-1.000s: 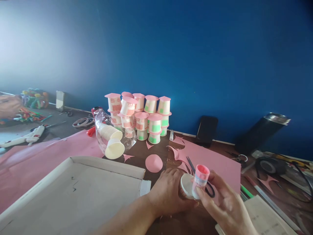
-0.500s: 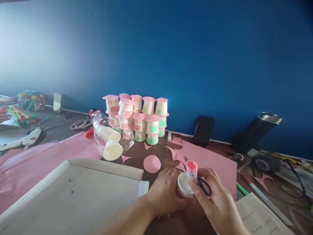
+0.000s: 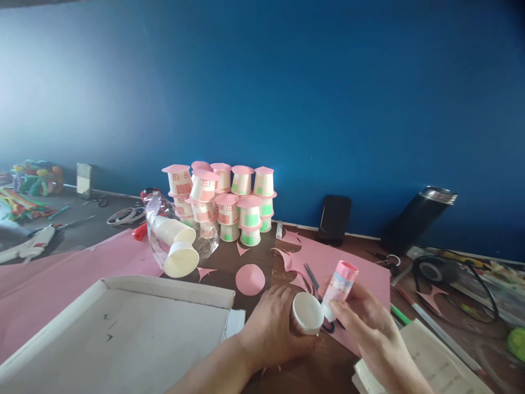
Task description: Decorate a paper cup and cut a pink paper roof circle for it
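Observation:
My left hand (image 3: 274,323) is wrapped round a small white paper cup (image 3: 307,314) whose round white end faces up at me. In my right hand (image 3: 371,323), a pink and white glue stick (image 3: 339,289) leans to the right, its lower end close to the cup's rim. Scissors (image 3: 312,277) lie partly hidden behind the cup and glue stick. A pink paper circle (image 3: 250,279) rests on the dark table just beyond my left hand. Farther back, stacked paper cups (image 3: 227,209) with drawn red and green windows and doors carry pink paper roofs.
A clear bag of plain cups (image 3: 180,259) lies left of the stack, and a shallow white box (image 3: 156,339) fills the near left. Pink sheets, a phone (image 3: 335,220), a leaning black bottle (image 3: 414,224) and papers (image 3: 435,361) lie around.
The glue stick has moved off the cup's end to the right and tilted. More of the cup's white end shows now. The view has shifted slightly.

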The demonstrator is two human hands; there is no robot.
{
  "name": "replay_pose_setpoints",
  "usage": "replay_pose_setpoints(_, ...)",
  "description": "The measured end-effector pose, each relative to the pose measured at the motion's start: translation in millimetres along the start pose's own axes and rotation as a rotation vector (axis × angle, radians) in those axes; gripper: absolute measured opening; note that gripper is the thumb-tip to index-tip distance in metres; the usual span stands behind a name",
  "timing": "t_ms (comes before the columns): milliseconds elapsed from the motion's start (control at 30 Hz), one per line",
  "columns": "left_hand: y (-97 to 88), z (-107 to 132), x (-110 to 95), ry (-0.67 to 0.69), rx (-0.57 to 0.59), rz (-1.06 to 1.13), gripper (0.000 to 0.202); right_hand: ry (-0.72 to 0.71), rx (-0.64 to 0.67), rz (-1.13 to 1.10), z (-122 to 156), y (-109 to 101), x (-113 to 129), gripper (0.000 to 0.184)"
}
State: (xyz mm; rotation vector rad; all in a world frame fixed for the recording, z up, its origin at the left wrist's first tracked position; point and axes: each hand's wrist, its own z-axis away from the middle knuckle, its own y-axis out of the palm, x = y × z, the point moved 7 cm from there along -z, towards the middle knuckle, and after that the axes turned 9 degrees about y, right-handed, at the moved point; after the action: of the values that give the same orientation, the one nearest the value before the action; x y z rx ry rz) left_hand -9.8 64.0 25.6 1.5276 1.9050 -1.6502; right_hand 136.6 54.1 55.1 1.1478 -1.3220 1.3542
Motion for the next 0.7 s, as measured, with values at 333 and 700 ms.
replay_pose_setpoints(333, 0.2, 1.1, -1.6, 0.018, -0.012, -0.041, 0.049, -0.126, 0.076, 0.076, 6.0, 3.5, 11.9, 0.012)
replay_pose_setpoints(700, 3.8, 3.0, 3.9, 0.010, 0.020, -0.029, 0.055, -0.274, 0.140, 0.192, 0.5, 6.4, 15.6, 0.011)
